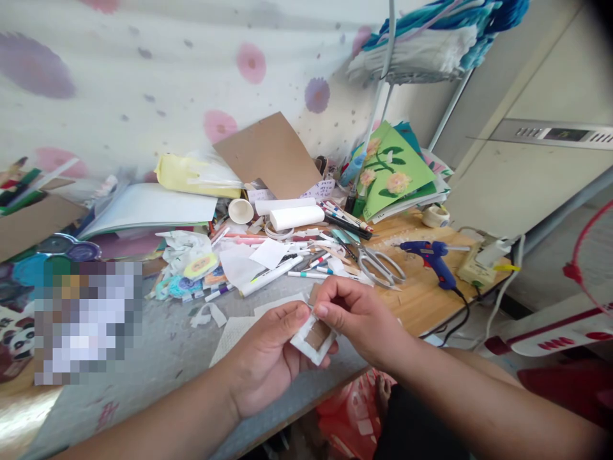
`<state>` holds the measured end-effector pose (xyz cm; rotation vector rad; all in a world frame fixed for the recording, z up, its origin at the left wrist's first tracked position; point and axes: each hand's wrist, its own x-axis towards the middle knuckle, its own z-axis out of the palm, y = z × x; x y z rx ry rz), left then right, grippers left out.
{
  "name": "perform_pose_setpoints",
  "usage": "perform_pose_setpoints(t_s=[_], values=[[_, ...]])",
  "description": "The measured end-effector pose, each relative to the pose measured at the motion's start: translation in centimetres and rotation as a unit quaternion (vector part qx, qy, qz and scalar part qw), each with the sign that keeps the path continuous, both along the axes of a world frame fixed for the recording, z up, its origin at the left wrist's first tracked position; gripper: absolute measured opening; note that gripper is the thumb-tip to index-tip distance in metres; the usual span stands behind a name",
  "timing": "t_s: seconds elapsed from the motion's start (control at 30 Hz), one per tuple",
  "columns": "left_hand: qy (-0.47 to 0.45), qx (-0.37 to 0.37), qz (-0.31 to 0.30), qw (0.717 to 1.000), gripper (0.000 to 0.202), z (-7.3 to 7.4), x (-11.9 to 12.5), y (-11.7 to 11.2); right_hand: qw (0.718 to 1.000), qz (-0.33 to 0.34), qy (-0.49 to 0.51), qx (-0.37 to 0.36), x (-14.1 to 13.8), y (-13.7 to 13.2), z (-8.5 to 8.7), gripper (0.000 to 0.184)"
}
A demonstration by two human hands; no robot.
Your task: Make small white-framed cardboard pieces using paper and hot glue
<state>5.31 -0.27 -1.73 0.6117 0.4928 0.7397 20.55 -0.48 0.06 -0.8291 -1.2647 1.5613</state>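
Note:
In the head view, a small brown cardboard piece with a white paper border (313,338) is held over the front edge of the table. My left hand (268,351) grips it from the left, thumb on top and fingers underneath. The thumb and fingertips of my right hand (361,316) pinch its upper part, close to the left thumb. Part of the piece is covered by the fingers. Behind the hands lies a textured white paper sheet (233,338), and a torn white scrap (209,315) is farther left.
Markers, paper scraps and a white roll (297,217) clutter the table's middle. Metal scissors (380,265) and a blue glue gun (433,259) with a cable lie to the right, near a power strip (479,265). A brown cardboard sheet (271,153) leans at the back.

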Motion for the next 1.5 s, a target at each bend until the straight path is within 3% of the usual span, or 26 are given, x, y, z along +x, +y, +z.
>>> perform_pose_setpoints(t_s=[0.17,0.37,0.5,0.63,0.8,0.9,1.0,1.07,1.33,1.5], values=[[-0.021,0.012,0.002,1.000,0.020,-0.1,0.2,0.0,1.000,-0.010,0.005,-0.016,-0.3,0.0,-0.5,0.031],[-0.011,-0.008,0.020,1.000,0.022,-0.1,0.1,-0.1,0.999,0.028,0.037,-0.007,0.6,0.2,-0.8,0.031],[0.007,-0.027,0.027,0.999,0.026,0.1,0.0,-0.2,0.999,-0.014,0.021,0.027,1.3,0.5,-0.6,0.033],[0.009,-0.035,0.028,0.999,0.026,0.0,0.1,-0.1,0.999,0.027,0.003,-0.022,1.1,0.4,-0.2,0.024],[0.045,-0.060,0.042,0.996,0.037,0.2,0.0,0.2,0.992,-0.100,-0.069,0.011,0.9,0.7,-0.4,0.024],[0.075,0.015,0.054,0.996,0.035,0.4,-0.1,0.2,0.986,-0.156,-0.055,-0.001,1.1,1.2,-1.0,0.025],[0.114,0.132,0.058,0.983,0.023,0.5,-0.2,0.0,0.987,-0.151,-0.042,-0.018,1.1,1.4,-1.5,0.025],[0.127,0.161,0.057,0.977,0.021,0.4,-0.1,-0.2,0.990,-0.136,-0.031,-0.034,1.0,1.3,-1.6,0.025],[0.115,0.111,0.065,0.985,0.025,0.2,0.0,-0.2,0.986,-0.146,-0.076,-0.040,0.7,0.7,-1.0,0.021],[0.101,0.113,0.082,0.985,0.025,0.1,-0.2,-0.1,0.978,-0.136,-0.155,0.027,1.1,0.7,-0.8,0.019]])
